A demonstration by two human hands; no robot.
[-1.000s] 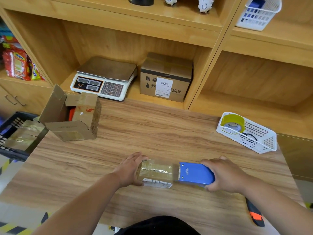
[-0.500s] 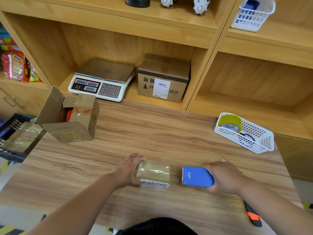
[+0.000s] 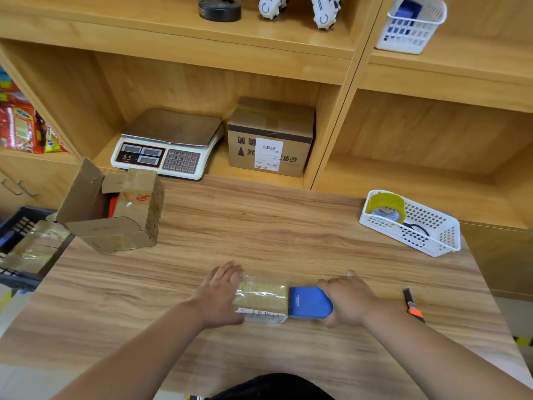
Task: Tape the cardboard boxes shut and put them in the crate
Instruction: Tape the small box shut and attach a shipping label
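Two hands work one small box [image 3: 261, 298] near the front edge of the table [image 3: 259, 226]. The left hand [image 3: 220, 294] lies against the box's left end with its fingers nearly straight and the thumb on the near side, bracing it. The right hand [image 3: 344, 301] is curled round a blue tape dispenser [image 3: 308, 302], whose front edge meets the box's right end. Glossy tape already covers the box top, so the step in hand appears to be finishing or cutting a strip.

Right of the box, past the right hand, lies a utility knife [image 3: 414, 306]. Farther back and left of the box stands an open carton [image 3: 115, 215] with its flaps up, not yet taped. Left of the box, off the table edge, is the dark crate [image 3: 17, 226], which holds taped boxes [image 3: 31, 246]. Farther back and right of the box, a white basket [image 3: 432, 235] holds a tape roll [image 3: 385, 206]. Beyond the box, on the shelf, sit a weighing scale [image 3: 170, 145] and a labelled carton [image 3: 269, 137].

Risks, as judged: the box looks light, so a pull from the dispenser could drag it to the right if the bracing hand eases. A cut made at a slant could leave a loose, wrinkled tail. Slack tape could fold onto itself.
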